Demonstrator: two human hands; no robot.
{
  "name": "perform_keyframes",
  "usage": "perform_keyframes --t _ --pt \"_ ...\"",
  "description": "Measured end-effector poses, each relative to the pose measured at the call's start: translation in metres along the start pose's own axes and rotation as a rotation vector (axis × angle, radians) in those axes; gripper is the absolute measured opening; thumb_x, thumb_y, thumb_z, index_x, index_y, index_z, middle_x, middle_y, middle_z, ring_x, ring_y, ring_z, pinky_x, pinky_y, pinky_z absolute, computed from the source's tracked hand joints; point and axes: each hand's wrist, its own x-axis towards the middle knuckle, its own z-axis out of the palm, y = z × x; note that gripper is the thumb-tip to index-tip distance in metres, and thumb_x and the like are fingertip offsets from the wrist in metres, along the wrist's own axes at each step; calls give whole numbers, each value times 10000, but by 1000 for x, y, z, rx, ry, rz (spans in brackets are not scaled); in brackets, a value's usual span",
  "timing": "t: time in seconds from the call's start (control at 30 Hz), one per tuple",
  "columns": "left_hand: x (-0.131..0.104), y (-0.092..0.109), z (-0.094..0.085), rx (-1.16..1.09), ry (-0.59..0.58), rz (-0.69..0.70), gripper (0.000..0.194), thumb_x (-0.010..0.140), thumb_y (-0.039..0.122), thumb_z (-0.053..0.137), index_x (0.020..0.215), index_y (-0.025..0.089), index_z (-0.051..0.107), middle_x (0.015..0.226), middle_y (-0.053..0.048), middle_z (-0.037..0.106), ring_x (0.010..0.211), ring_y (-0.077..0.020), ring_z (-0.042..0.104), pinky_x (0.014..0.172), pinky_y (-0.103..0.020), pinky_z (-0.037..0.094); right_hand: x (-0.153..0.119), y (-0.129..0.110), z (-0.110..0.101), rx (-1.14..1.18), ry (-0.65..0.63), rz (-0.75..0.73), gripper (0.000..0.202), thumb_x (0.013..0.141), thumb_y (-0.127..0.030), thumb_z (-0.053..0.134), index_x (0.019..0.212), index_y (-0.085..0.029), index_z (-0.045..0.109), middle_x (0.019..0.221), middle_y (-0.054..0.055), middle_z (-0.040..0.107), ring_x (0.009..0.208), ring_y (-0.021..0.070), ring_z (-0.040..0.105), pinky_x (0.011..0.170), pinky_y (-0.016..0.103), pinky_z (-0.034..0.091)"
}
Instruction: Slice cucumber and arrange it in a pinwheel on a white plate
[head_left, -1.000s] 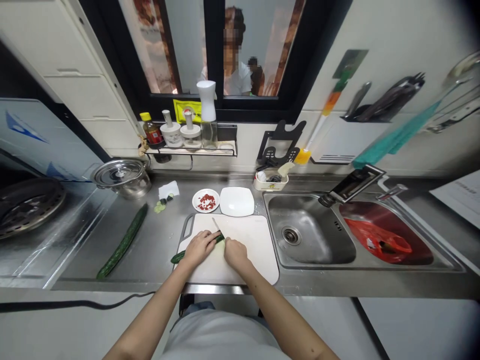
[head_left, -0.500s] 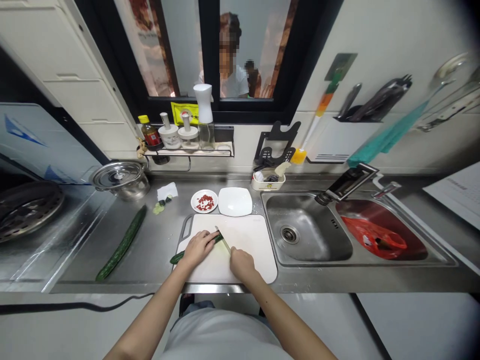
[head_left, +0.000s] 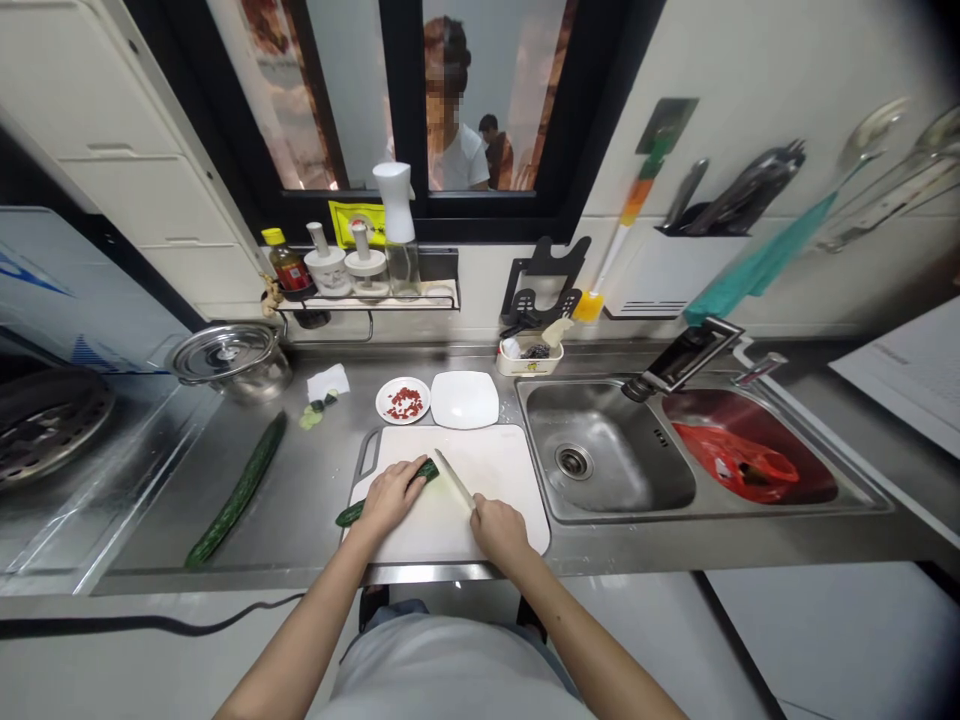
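Observation:
A dark green cucumber (head_left: pixel 351 514) lies slantwise on the white cutting board (head_left: pixel 495 465), under my left hand (head_left: pixel 391 497). The fingers of that hand are curled over the cucumber, whose right end sticks out past them. My right hand (head_left: pixel 499 530) is closed round the handle of a knife (head_left: pixel 454 477). The blade points up and left, just right of the cucumber's end and apart from it. Behind the board stand a small plate with chopped red pieces (head_left: pixel 403 418) and a white square plate (head_left: pixel 465 400).
Left of the board lies a second cucumber (head_left: pixel 238 492), near green slices (head_left: pixel 310 416) and a white tissue (head_left: pixel 328 383). A lidded steel pot (head_left: pixel 231 362) stands at the back left. The sink (head_left: pixel 607 450) is to the right, with a red bag (head_left: pixel 739 463) in its far basin.
My right hand has drawn the knife to the right, away from the cucumber's end. My left hand still rests on the cucumber. The whole view has shifted slightly.

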Motion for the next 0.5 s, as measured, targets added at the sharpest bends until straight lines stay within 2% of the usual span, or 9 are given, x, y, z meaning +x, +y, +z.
perform_keyframes --t 0.1,0.3,0.5 --pt "-1 -1 1 -25 38 -9 430 937 383 428 1342 257 495 1123 -72 649 1040 -214 579 906 -347 445 -2 4 1 -50 31 21 310 941 -197 339 1111 -191 598 915 124 693 901 220 652 710 293 419" --pt "3 0 -1 -193 233 -101 422 955 410 373 1303 228 526 1208 -83 618 1121 -216 558 957 -377 445 -3 14 2 -99 135 45 399 912 -232 448 1308 -225 501 1018 126 661 946 230 617 782 324 394" --pt "14 19 -11 -251 241 -23 433 890 442 505 1266 232 550 1214 -85 604 1134 -230 543 976 -395 430 -6 20 2 -113 208 19 473 905 -283 482 1374 -228 452 1062 124 638 995 243 569 834 342 345"
